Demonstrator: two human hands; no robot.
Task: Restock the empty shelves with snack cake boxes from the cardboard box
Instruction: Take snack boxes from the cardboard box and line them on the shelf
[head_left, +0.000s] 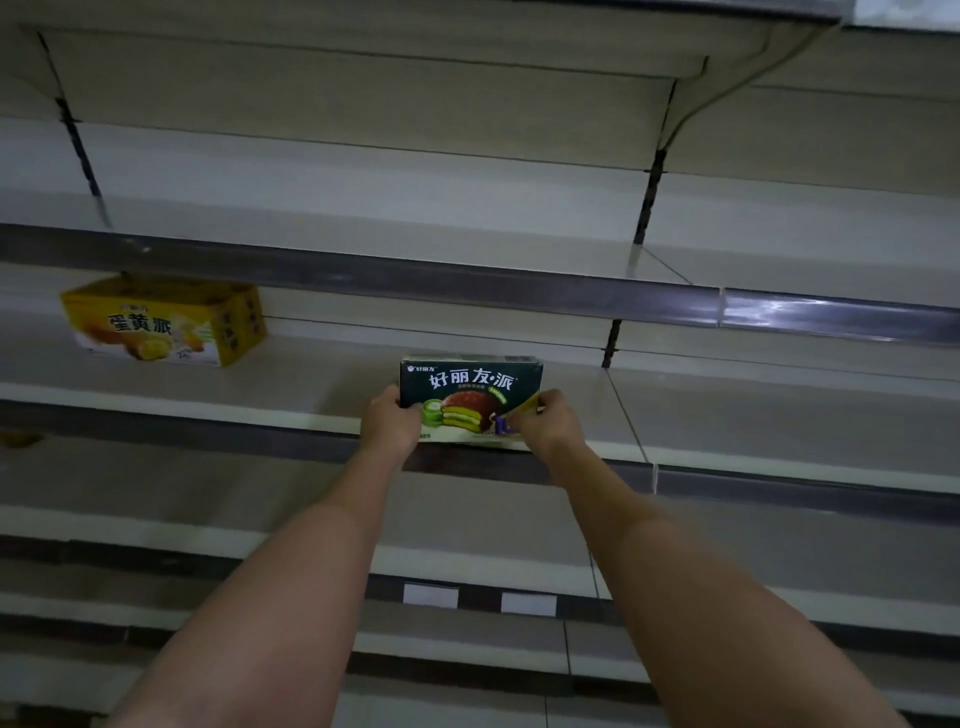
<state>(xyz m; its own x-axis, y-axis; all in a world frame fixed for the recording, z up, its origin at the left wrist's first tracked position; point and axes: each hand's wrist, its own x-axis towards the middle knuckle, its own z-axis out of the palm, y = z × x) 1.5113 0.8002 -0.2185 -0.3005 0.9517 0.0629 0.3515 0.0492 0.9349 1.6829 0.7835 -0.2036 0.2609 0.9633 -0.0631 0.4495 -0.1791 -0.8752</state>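
**Green box going onto the shelf**

The left hand (390, 420) and right hand (545, 423) grip the two ends of a green snack cake box (470, 397), standing upright at the front edge of the shelf (311, 382). This looks like the placing step; next it probably needs sliding back and releasing. A yellow box (166, 319) sits well apart to the left. The surrounding pale metal shelving is dimly lit, and the cardboard box is out of view.

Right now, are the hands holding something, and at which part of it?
Yes. Both hands hold the dark green snack cake box at its lower corners: the left hand grips the lower left, the right hand the lower right.
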